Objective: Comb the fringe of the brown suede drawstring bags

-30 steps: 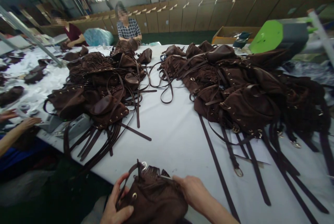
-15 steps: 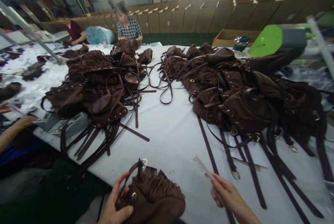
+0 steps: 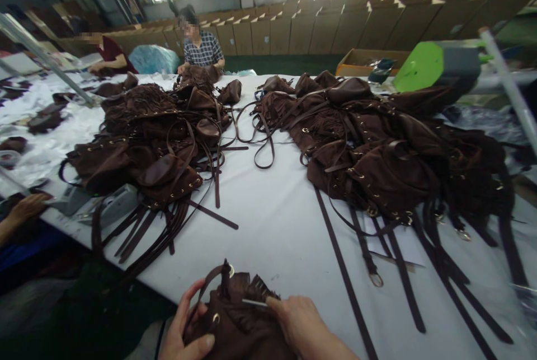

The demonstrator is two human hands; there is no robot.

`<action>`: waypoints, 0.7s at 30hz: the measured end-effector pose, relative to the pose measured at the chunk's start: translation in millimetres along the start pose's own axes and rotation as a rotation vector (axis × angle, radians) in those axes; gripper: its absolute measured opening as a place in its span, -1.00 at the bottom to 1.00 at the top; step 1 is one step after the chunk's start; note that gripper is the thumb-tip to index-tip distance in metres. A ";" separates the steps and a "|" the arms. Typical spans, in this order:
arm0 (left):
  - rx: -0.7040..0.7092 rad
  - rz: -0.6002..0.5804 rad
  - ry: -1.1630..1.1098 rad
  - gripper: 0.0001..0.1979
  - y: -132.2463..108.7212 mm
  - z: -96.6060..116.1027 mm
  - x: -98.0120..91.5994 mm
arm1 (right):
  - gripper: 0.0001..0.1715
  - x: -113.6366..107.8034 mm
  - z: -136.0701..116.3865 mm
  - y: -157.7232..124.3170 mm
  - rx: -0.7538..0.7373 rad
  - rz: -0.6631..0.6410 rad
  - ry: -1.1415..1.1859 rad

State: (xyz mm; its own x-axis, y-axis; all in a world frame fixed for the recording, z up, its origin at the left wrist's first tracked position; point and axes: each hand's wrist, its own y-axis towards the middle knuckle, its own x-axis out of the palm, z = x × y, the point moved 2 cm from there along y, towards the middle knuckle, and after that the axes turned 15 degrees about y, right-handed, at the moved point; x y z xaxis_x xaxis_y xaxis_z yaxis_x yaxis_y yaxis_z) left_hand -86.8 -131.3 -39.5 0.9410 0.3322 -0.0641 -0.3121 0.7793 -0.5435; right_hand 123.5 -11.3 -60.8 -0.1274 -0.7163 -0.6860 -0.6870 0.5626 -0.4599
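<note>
At the table's near edge, my left hand (image 3: 188,323) grips a dark brown fringed bag (image 3: 247,329) by its side, with fingers around the strap and the thumb on the front. A silvery metal ring (image 3: 231,271) shows at the top of this bag, and a gold eyelet (image 3: 216,318) sits below it. My right hand (image 3: 300,321) is closed on a pale, thin comb (image 3: 254,303), held flat across the bag's fringe (image 3: 251,281). Only a narrow edge of the comb shows; its teeth are hidden.
Heaps of brown bags lie on the left (image 3: 142,153) and right (image 3: 390,169), their straps trailing over the white table (image 3: 268,225). A green and grey machine (image 3: 422,66) stands at the back right. Co-workers sit across the table; another person's hand (image 3: 29,207) is at left.
My right hand has brought the comb leftward from beside the bag onto its fringe. My left hand keeps its hold on the bag. The view has shifted slightly.
</note>
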 end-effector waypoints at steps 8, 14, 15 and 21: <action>-0.037 0.024 -0.028 0.00 -5.7 0.0 -7.8 | -0.42 -52.3 129.0 -41.4 0.526 0.160 -0.159; -0.002 0.029 0.077 -0.14 -1.2 13.0 4.4 | -0.54 -63.7 67.5 -31.7 0.321 0.167 0.572; 0.008 0.018 0.087 -0.16 -0.4 16.7 8.2 | -0.57 -58.9 41.6 -23.1 0.197 0.131 0.599; 0.017 0.048 0.089 -0.22 -5.9 30.3 8.6 | -0.71 -15.4 -15.9 7.1 -0.111 -0.092 0.050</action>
State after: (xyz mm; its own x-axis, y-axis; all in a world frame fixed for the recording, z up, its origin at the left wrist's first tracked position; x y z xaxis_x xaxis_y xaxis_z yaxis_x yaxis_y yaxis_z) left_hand -80.9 -117.0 -11.5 0.9325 0.3213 -0.1647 -0.3587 0.7728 -0.5235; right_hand 109.2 -2.8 -44.5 -0.0943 -0.7839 -0.6136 -0.7717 0.4470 -0.4524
